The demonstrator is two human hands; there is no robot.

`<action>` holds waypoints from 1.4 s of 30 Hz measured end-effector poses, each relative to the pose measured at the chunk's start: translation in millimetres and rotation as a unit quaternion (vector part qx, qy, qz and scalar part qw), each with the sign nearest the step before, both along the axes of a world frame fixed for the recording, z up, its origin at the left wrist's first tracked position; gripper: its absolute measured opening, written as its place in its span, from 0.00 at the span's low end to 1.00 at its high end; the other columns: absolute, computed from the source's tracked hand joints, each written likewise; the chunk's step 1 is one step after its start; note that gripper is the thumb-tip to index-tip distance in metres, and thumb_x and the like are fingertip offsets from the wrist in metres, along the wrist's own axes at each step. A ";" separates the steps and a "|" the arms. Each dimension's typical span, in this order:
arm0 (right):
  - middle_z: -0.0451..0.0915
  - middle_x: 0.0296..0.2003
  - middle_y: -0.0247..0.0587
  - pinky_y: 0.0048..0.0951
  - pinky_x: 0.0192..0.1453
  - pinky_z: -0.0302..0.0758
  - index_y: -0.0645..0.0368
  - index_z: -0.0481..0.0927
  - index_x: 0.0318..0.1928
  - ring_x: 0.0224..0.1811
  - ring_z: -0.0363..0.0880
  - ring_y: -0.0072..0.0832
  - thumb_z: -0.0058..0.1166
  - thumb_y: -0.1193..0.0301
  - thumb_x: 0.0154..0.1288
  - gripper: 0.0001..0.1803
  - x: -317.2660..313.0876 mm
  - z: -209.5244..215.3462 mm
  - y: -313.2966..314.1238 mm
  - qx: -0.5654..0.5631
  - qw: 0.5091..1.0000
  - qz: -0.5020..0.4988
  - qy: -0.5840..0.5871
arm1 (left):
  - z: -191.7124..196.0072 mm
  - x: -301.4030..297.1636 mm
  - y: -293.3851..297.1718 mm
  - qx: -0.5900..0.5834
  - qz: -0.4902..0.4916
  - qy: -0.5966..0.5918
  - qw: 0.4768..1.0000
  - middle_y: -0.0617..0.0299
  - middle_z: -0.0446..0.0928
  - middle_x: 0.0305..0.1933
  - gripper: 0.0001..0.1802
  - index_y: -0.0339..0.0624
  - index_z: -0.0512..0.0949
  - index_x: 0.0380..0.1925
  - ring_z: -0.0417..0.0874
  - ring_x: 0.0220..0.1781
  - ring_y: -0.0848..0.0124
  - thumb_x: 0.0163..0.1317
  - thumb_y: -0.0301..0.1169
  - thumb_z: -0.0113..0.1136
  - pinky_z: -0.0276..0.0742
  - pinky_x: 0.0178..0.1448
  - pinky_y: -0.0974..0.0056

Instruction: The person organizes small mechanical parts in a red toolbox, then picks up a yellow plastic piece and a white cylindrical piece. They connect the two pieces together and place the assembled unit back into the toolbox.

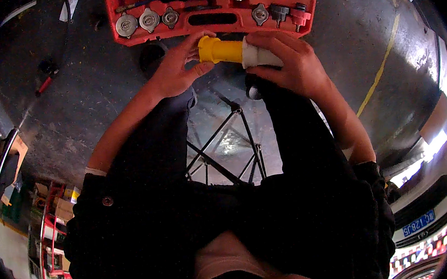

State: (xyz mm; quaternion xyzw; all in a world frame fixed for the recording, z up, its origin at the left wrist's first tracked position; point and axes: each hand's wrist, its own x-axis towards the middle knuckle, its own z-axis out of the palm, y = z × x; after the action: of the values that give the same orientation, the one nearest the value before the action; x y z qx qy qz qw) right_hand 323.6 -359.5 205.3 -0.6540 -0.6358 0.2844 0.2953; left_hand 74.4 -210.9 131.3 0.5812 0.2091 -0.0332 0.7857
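I hold a yellow cylindrical part (221, 50) with a white end (259, 56) above my knees. My right hand (288, 62) is wrapped around the white end. My left hand (177, 69) pinches the yellow end between thumb and fingers. Just beyond my hands lies an open red tool case (213, 19) on the floor, filled with round metal caps and coloured adapters.
The dark concrete floor (86, 87) has yellow painted lines (382, 67) at the right. A black folding stool frame (229, 149) shows between my legs. A red-handled tool (44, 86) lies at the left. A car front (430, 196) is at the lower right, shelving (51, 234) at the lower left.
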 end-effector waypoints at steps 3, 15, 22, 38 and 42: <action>0.84 0.50 0.42 0.38 0.53 0.84 0.53 0.80 0.58 0.49 0.85 0.40 0.75 0.63 0.52 0.32 1.2 2.7 -0.1 -0.018 1.000 -0.002 0.011 | 4.9 1.8 1.8 0.006 -0.014 0.006 1.000 0.59 0.69 0.68 0.35 0.43 0.61 0.72 0.73 0.68 0.68 0.68 0.30 0.65 0.68 0.74 0.58; 0.84 0.49 0.42 0.36 0.52 0.84 0.56 0.80 0.57 0.49 0.86 0.38 0.75 0.65 0.50 0.32 -1.6 2.1 -3.1 0.014 0.999 0.019 -0.027 | 11.8 2.6 6.2 0.068 -0.045 0.002 0.997 0.57 0.71 0.67 0.35 0.42 0.60 0.73 0.75 0.66 0.66 0.70 0.31 0.63 0.70 0.72 0.57; 0.84 0.49 0.41 0.37 0.52 0.84 0.56 0.81 0.56 0.49 0.86 0.39 0.75 0.65 0.49 0.32 -1.5 4.7 -1.8 0.039 0.998 0.026 -0.037 | 9.5 0.3 5.5 0.024 -0.051 0.016 0.998 0.57 0.71 0.67 0.35 0.43 0.58 0.74 0.76 0.66 0.65 0.70 0.29 0.62 0.70 0.72 0.58; 0.83 0.49 0.42 0.37 0.50 0.84 0.55 0.81 0.56 0.47 0.86 0.39 0.75 0.64 0.49 0.31 -1.9 16.3 1.7 -0.013 1.000 0.010 -0.015 | 15.1 6.0 1.1 0.054 -0.036 -0.020 0.998 0.55 0.75 0.59 0.32 0.41 0.60 0.70 0.80 0.60 0.65 0.69 0.27 0.61 0.75 0.67 0.59; 0.84 0.52 0.42 0.37 0.53 0.84 0.55 0.82 0.57 0.50 0.86 0.40 0.77 0.69 0.47 0.33 0.8 14.0 0.0 0.018 0.998 0.039 -0.045 | 18.5 7.2 4.1 0.050 -0.061 0.001 0.997 0.57 0.72 0.63 0.34 0.43 0.58 0.72 0.76 0.64 0.66 0.70 0.26 0.60 0.71 0.70 0.60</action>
State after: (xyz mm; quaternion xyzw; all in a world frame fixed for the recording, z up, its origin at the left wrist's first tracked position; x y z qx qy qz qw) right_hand 324.5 -359.5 219.3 -0.6356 -0.6781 0.2549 0.2668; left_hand 81.6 -206.9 149.8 0.6316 0.1755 -0.0712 0.7518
